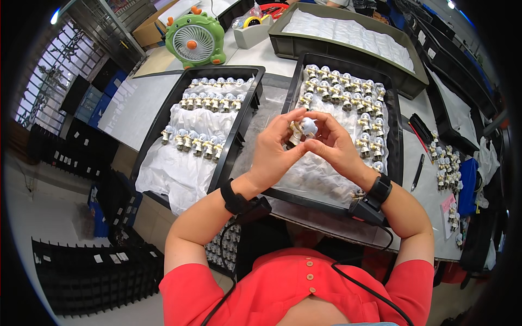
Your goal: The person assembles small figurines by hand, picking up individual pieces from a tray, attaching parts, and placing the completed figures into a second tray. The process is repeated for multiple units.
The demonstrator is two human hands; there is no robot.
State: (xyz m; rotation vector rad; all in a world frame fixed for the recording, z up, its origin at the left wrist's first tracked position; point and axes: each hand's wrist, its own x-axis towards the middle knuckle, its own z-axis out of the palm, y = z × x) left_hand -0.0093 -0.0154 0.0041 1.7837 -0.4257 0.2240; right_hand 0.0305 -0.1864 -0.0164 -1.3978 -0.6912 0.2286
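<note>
Between my two hands is a small figurine [308, 127] with a pale blue-white head and a white and gold body. My left hand [274, 142] closes around its body side, while the fingers and thumb of my right hand [336, 142] pinch it near the head. Both hands are above the right black tray [401, 157], where rows of similar figurines [346, 99] lie on white padding. To the left, another black tray [222, 169] carries more figurines [197, 144] in rows on crumpled white sheeting [174, 182].
A green frog-shaped fan [194, 41] stands at the back left, beside a tape dispenser [253, 36]. Behind the right tray sits a large olive bin [348, 51] with white lining. At right are a black pen [418, 171], loose figurines [448, 169] and a blue box [467, 187].
</note>
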